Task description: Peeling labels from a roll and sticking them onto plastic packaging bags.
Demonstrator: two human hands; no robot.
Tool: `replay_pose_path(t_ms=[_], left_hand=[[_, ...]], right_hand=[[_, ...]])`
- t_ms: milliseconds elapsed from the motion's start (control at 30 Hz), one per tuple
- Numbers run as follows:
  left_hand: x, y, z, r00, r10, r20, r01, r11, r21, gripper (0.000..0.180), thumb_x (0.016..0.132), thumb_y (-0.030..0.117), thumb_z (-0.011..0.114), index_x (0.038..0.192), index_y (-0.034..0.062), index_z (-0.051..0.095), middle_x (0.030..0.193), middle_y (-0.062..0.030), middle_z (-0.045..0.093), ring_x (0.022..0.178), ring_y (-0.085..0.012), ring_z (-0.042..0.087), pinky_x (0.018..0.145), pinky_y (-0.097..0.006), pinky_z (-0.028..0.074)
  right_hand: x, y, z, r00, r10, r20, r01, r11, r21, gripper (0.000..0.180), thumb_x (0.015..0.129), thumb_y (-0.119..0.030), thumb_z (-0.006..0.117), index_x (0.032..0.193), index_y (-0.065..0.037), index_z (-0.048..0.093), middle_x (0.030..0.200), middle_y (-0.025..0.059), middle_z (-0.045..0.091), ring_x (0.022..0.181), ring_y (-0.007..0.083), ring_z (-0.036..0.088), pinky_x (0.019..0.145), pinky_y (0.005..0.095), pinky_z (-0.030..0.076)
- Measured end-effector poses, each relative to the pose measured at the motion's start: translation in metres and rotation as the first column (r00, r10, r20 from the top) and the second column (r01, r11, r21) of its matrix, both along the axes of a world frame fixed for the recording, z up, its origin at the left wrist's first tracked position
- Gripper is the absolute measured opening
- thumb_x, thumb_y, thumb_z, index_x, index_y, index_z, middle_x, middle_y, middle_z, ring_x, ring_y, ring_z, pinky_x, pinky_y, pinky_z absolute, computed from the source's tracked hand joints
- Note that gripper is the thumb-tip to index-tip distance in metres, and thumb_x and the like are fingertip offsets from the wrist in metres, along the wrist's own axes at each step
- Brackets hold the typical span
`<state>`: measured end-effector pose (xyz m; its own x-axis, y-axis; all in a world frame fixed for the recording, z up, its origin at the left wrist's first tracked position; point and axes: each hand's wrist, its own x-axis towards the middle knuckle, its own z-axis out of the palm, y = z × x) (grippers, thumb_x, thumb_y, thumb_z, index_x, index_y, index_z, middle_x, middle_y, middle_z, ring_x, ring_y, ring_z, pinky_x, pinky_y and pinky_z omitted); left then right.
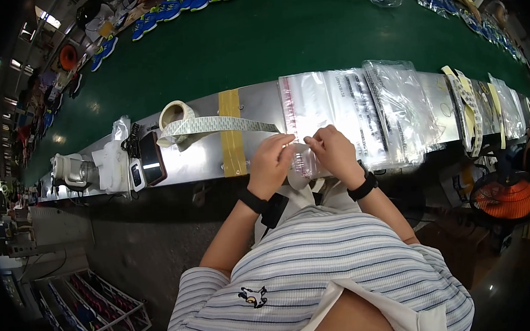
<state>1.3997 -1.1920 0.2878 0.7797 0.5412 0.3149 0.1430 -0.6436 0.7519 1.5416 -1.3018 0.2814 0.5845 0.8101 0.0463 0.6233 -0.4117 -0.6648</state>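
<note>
Both my hands meet over the metal bench ledge, just in front of a row of clear plastic bags (313, 99). My left hand (270, 165) is closed in a pinch beside the free end of a printed label strip (230, 123). That strip stretches right from a label roll (176, 115) standing on the ledge. My right hand (337, 155) is pinched as well, close to the left fingertips. A small pale piece (301, 146) shows between the fingertips, too small to make out. Both wrists wear black bands.
A phone (151, 157), a white handheld device (137, 175) and a clear tape dispenser (75, 171) lie left. Yellow tape (232, 134) crosses the ledge. Beyond runs a green conveyor belt (256, 48) with blue shoes (172, 10). Label strips (469, 109) hang right, above an orange fan heater (504, 198).
</note>
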Motion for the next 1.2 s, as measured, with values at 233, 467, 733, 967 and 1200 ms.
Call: replay_pose_path(t_ms=[233, 467, 733, 967, 1200], left_hand=[[0.003, -0.022, -0.029, 0.897, -0.082, -0.434, 0.219, 0.936, 0.277, 0.05, 0.089, 0.042, 0.051, 0.12, 0.0022, 0.055, 0.129, -0.0129, 0.051, 0.128, -0.0294, 0.036, 0.098, -0.048, 0.031], [-0.004, -0.012, -0.034, 0.926, -0.18, -0.332, 0.237, 0.962, 0.139, 0.05, 0.088, 0.042, 0.051, 0.117, 0.0006, 0.055, 0.13, -0.0138, 0.05, 0.126, -0.0306, 0.039, 0.096, -0.044, 0.033], [-0.007, -0.007, -0.034, 0.925, -0.192, -0.328, 0.235, 0.967, 0.097, 0.046, 0.089, 0.038, 0.052, 0.119, 0.0031, 0.055, 0.129, -0.0135, 0.051, 0.125, -0.0292, 0.041, 0.095, -0.041, 0.033], [0.029, 0.012, -0.001, 0.991, -0.126, 0.038, 0.128, 0.847, -0.516, 0.03, 0.093, 0.024, 0.051, 0.109, 0.0, 0.061, 0.101, -0.0138, 0.066, 0.092, -0.0202, 0.064, 0.076, -0.025, 0.046], [0.106, 0.017, -0.051, 0.969, -0.045, 0.243, 0.21, -0.369, -0.906, 0.04, 0.098, 0.026, 0.03, 0.114, -0.0068, 0.046, 0.114, -0.0225, 0.057, 0.109, -0.0302, 0.056, 0.09, -0.037, 0.049]], right_hand=[[0.006, 0.012, -0.046, 0.865, -0.045, 0.5, 0.071, 0.997, -0.034, 0.021, 0.073, -0.022, 0.066, 0.078, -0.004, 0.056, 0.091, 0.0078, 0.051, 0.088, 0.0263, 0.05, 0.065, 0.0352, 0.043], [0.015, 0.003, -0.048, 0.897, -0.206, 0.39, 0.16, 0.976, 0.147, 0.012, 0.073, -0.011, 0.063, 0.078, -0.003, 0.056, 0.09, 0.0109, 0.052, 0.086, 0.0299, 0.05, 0.071, 0.04, 0.043], [0.017, -0.001, -0.045, 0.903, -0.155, 0.401, 0.065, 0.971, 0.23, 0.016, 0.074, -0.011, 0.066, 0.08, -0.002, 0.055, 0.092, 0.0115, 0.053, 0.086, 0.0307, 0.051, 0.072, 0.0394, 0.042], [0.041, -0.028, -0.038, 0.978, -0.207, -0.019, 0.2, 0.911, 0.36, 0.005, 0.08, -0.006, 0.058, 0.079, -0.002, 0.056, 0.084, 0.0114, 0.056, 0.08, 0.0299, 0.052, 0.07, 0.0379, 0.043], [0.039, -0.037, -0.027, 0.902, -0.238, -0.361, 0.377, 0.843, 0.385, 0.01, 0.087, -0.008, 0.053, 0.086, 0.001, 0.058, 0.082, 0.0109, 0.057, 0.075, 0.0225, 0.056, 0.067, 0.031, 0.044]])
